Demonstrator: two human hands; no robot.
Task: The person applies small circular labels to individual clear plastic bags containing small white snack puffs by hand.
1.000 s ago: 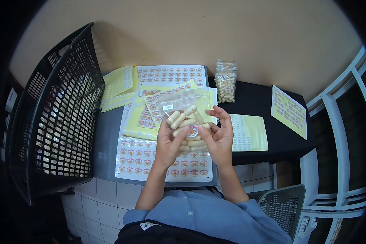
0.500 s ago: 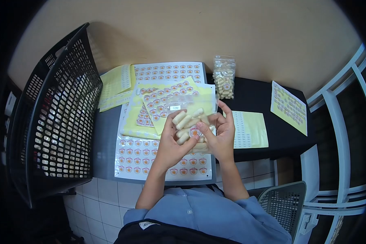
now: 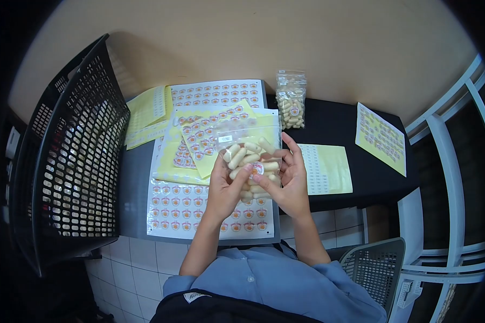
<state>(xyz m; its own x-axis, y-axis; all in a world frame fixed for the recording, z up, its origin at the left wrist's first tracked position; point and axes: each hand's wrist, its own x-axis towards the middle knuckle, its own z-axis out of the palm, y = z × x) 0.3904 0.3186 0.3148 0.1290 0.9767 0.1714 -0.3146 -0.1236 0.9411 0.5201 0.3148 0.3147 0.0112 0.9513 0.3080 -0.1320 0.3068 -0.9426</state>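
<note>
Between my hands, above the sticker sheets, is a clear zip bag [image 3: 252, 146] full of pale, finger-shaped pieces. A small white label sits at its upper left, and a round orange-and-pink sticker [image 3: 257, 170] is on its front. My left hand [image 3: 227, 185] grips the bag's left side, its thumb at the sticker's left edge. My right hand [image 3: 291, 185] holds the right side, with the thumb on the sticker's lower edge and the index finger raised beside the bag. Beneath lie a yellow-backed sticker sheet [image 3: 202, 156] and a large white sticker sheet [image 3: 186, 212].
A tall black perforated basket [image 3: 78, 161] stands at the left. More filled zip bags [image 3: 291, 105] stand at the back against the wall. Yellow label sheets [image 3: 334, 169] and another sticker sheet [image 3: 382, 140] lie on the black-covered table at right. A grey chair [image 3: 377, 269] is at lower right.
My left thumb has moved up to the sticker's edge, and my right thumb has slid down off its centre. The bag is slightly lower and flatter toward the camera. The whole view has shifted slightly.
</note>
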